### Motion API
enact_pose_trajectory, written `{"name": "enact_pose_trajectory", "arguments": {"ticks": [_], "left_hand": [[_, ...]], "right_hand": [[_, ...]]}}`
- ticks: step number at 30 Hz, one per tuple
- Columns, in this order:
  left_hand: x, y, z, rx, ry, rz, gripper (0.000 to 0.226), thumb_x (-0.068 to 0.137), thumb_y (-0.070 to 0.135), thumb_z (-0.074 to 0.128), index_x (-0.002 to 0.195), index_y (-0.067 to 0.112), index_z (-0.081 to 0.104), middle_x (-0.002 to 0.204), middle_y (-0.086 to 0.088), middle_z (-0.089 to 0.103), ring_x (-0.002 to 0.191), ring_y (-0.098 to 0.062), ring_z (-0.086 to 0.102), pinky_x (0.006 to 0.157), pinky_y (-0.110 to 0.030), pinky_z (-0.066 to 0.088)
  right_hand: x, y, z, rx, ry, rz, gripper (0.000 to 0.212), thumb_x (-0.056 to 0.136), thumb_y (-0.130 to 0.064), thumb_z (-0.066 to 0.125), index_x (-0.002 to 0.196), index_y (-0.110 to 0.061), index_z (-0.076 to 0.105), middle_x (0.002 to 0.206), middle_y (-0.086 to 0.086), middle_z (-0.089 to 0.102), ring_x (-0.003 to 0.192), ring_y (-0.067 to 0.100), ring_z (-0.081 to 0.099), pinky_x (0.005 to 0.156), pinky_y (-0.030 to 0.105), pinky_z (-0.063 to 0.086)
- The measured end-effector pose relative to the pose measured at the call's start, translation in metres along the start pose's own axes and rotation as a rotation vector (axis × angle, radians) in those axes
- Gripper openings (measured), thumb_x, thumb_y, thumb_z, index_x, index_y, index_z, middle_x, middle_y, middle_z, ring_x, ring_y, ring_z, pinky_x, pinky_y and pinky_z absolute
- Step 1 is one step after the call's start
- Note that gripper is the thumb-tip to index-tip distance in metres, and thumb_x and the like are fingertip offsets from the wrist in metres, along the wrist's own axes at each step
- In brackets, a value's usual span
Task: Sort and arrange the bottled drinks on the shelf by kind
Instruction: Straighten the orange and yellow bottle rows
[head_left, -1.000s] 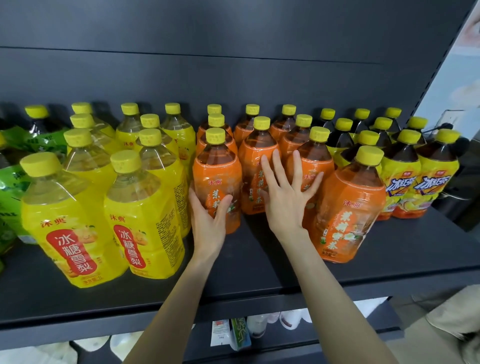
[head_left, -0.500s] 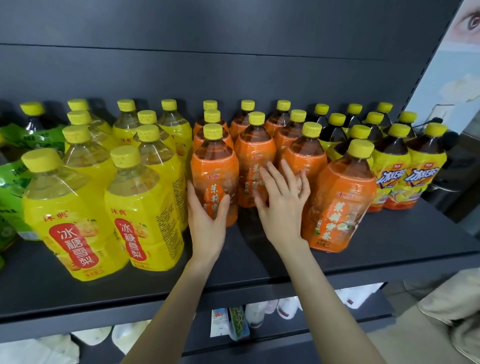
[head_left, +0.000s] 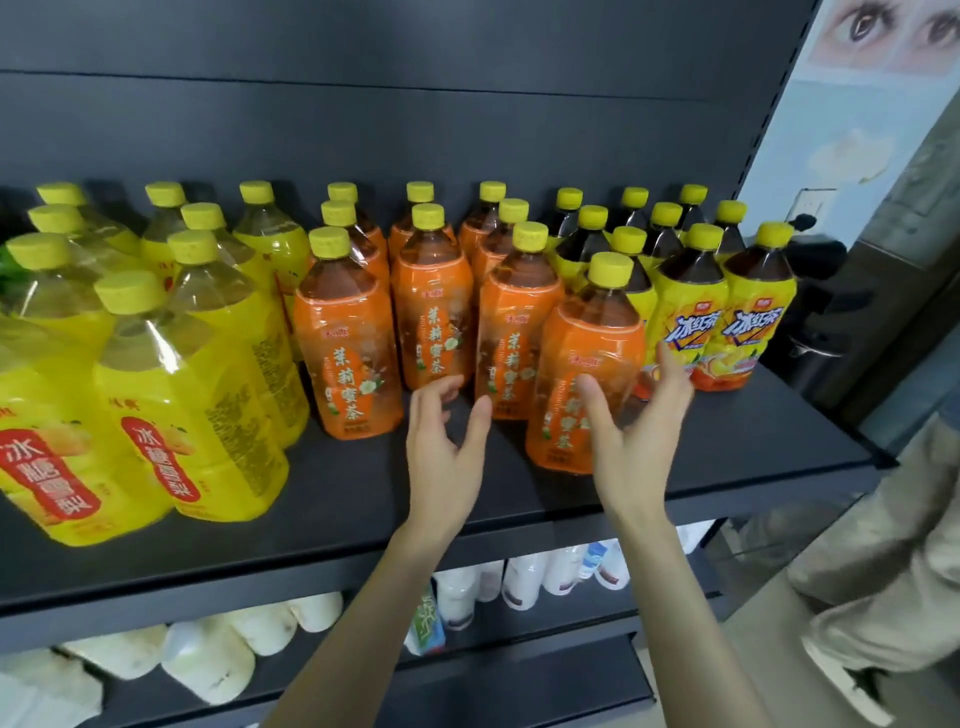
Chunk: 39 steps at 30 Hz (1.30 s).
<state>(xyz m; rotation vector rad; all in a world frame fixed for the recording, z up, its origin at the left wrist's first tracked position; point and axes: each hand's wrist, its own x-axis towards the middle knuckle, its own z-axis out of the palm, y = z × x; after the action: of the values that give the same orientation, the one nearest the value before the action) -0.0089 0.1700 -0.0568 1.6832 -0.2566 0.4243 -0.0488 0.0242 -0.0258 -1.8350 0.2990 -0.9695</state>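
Orange-labelled tea bottles (head_left: 431, 322) with yellow caps stand in rows at the middle of the black shelf (head_left: 753, 441). Yellow pear-drink bottles (head_left: 182, 405) fill the left side, and dark iced-tea bottles with yellow labels (head_left: 691, 322) fill the right. One orange bottle (head_left: 582, 332) stands in front of its rows, at their right end. My right hand (head_left: 639, 436) holds it low down, thumb on the front and fingers round its right side. My left hand (head_left: 447, 447) hovers open and holds nothing, just in front of the middle orange bottles.
A bare strip of shelf runs along the front edge before the orange and iced-tea bottles. The lower shelf holds white bottles (head_left: 524, 577) and a small green carton (head_left: 428, 621). A person's light trousers (head_left: 883, 545) are at the right, by the shelf end.
My left hand has come off the front-left orange bottle and shifted right. My right hand has moved right from the middle orange bottles onto the front-right one. The view has turned rightward.
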Motion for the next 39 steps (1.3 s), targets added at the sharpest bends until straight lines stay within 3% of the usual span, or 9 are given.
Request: {"name": "enact_pose_trajectory", "arguments": {"ticks": [3, 6, 10, 14, 17, 20, 24, 29, 39], "left_hand": [[-0.005, 0.008, 0.028, -0.094, -0.144, -0.106, 0.048, 0.085, 0.048, 0.055, 0.127, 0.027, 0.049, 0.126, 0.014, 0.055, 0.12, 0.002, 0.049, 0.1, -0.023, 0.042], [-0.014, 0.006, 0.047, -0.162, -0.173, -0.137, 0.052, 0.085, 0.051, 0.053, 0.133, 0.033, 0.043, 0.126, 0.023, 0.052, 0.119, 0.006, 0.05, 0.094, -0.013, 0.043], [-0.032, -0.002, 0.041, -0.112, -0.051, -0.133, 0.053, 0.084, 0.054, 0.056, 0.132, 0.036, 0.043, 0.133, 0.008, 0.052, 0.119, 0.001, 0.052, 0.094, -0.02, 0.047], [-0.032, -0.004, 0.015, -0.029, 0.098, -0.099, 0.05, 0.085, 0.046, 0.058, 0.13, 0.032, 0.044, 0.129, 0.003, 0.053, 0.115, 0.0, 0.054, 0.09, -0.021, 0.05], [-0.025, -0.006, -0.001, 0.023, 0.192, -0.114, 0.052, 0.084, 0.043, 0.055, 0.132, 0.025, 0.045, 0.128, 0.0, 0.056, 0.116, -0.008, 0.055, 0.091, -0.03, 0.052], [-0.02, -0.008, -0.009, 0.044, 0.241, -0.126, 0.056, 0.083, 0.045, 0.055, 0.134, 0.023, 0.044, 0.13, 0.0, 0.055, 0.115, -0.007, 0.055, 0.093, -0.03, 0.051], [-0.012, -0.009, -0.003, 0.08, 0.211, -0.157, 0.082, 0.072, 0.05, 0.068, 0.142, 0.027, 0.031, 0.14, 0.004, 0.045, 0.124, -0.009, 0.047, 0.097, -0.018, 0.042], [-0.001, -0.011, 0.005, 0.224, 0.298, -0.157, 0.092, 0.065, 0.059, 0.07, 0.141, 0.022, 0.032, 0.14, -0.001, 0.044, 0.128, -0.018, 0.045, 0.104, -0.045, 0.043], [0.01, -0.016, 0.002, 0.393, 0.33, -0.081, 0.079, 0.073, 0.051, 0.071, 0.136, 0.015, 0.041, 0.134, -0.007, 0.041, 0.126, -0.025, 0.044, 0.095, -0.052, 0.049]], "right_hand": [[0.011, 0.011, -0.014, 0.116, -0.181, 0.083, 0.073, 0.081, -0.049, 0.068, 0.143, -0.027, 0.038, 0.137, -0.001, 0.053, 0.123, 0.014, 0.054, 0.102, 0.044, 0.047], [0.016, 0.022, -0.019, 0.112, -0.256, 0.041, 0.072, 0.079, -0.053, 0.067, 0.142, -0.031, 0.04, 0.135, -0.006, 0.055, 0.121, 0.012, 0.056, 0.1, 0.044, 0.048], [0.011, 0.026, -0.009, 0.185, -0.399, -0.009, 0.068, 0.084, -0.054, 0.063, 0.143, -0.033, 0.038, 0.137, -0.011, 0.052, 0.126, 0.007, 0.05, 0.103, 0.043, 0.046], [0.003, 0.02, 0.015, 0.191, -0.546, -0.058, 0.069, 0.089, -0.051, 0.058, 0.149, -0.031, 0.03, 0.134, -0.006, 0.043, 0.123, -0.006, 0.042, 0.102, 0.019, 0.041], [0.002, 0.015, 0.031, 0.182, -0.621, -0.059, 0.069, 0.088, -0.054, 0.05, 0.15, -0.03, 0.029, 0.127, -0.001, 0.033, 0.125, 0.012, 0.04, 0.106, 0.033, 0.04], [0.005, 0.022, 0.034, 0.166, -0.445, -0.066, 0.062, 0.091, -0.048, 0.056, 0.146, -0.026, 0.037, 0.125, -0.005, 0.032, 0.125, 0.012, 0.036, 0.108, 0.035, 0.038], [0.019, 0.036, 0.039, 0.081, -0.356, 0.002, 0.074, 0.088, -0.037, 0.066, 0.149, -0.02, 0.027, 0.139, 0.003, 0.03, 0.135, 0.019, 0.032, 0.111, 0.045, 0.034], [0.026, 0.04, 0.058, -0.044, -0.32, 0.019, 0.083, 0.084, -0.042, 0.07, 0.15, -0.021, 0.024, 0.144, 0.009, 0.038, 0.134, 0.023, 0.038, 0.107, 0.042, 0.039], [0.03, 0.047, 0.062, -0.053, -0.209, 0.014, 0.074, 0.081, -0.04, 0.073, 0.144, -0.017, 0.04, 0.139, 0.007, 0.051, 0.127, 0.022, 0.05, 0.1, 0.048, 0.047]]}}
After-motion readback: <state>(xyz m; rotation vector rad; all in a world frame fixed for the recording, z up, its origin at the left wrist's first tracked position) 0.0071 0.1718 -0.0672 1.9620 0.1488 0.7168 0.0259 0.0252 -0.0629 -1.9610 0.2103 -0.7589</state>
